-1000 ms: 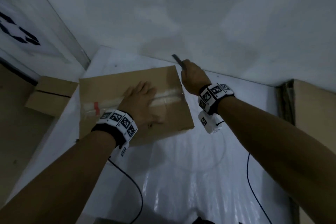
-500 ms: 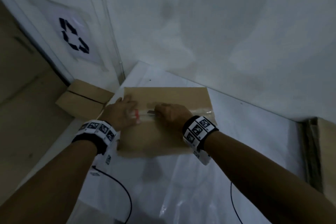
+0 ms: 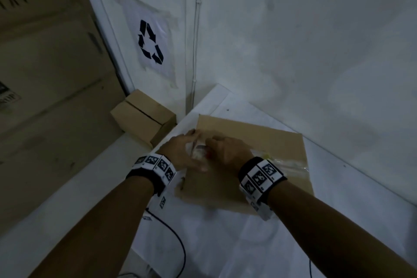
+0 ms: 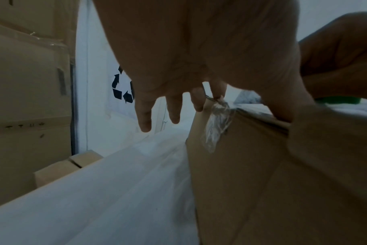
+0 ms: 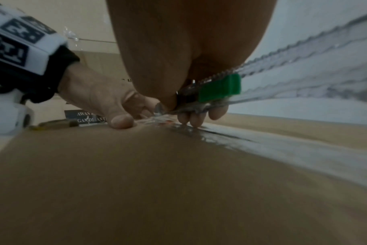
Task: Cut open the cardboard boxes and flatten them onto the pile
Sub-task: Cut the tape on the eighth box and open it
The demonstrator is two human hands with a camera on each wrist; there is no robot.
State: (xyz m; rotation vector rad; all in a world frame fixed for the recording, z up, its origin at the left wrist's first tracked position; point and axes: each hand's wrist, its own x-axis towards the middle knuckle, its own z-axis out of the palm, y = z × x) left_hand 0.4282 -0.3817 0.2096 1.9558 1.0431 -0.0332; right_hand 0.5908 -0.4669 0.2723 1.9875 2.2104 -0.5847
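Note:
A flat brown cardboard box lies on the white table, with a clear tape seam running across its top. My right hand grips a metal cutter with a green slider; its tip is down at the seam near the box's left end. My left hand rests at that left edge, thumb pressing on the top and fingers hanging straight over the side. A crumpled strip of loose tape dangles at the corner.
A smaller closed cardboard box sits below the table's left edge against the wall. Large cartons stand on the left. A recycling sign is taped to the wall. Black cables trail over the near table.
My right hand carried the cutter from the box's right end along the seam to its left end. My left hand slid from the box top to the left edge.

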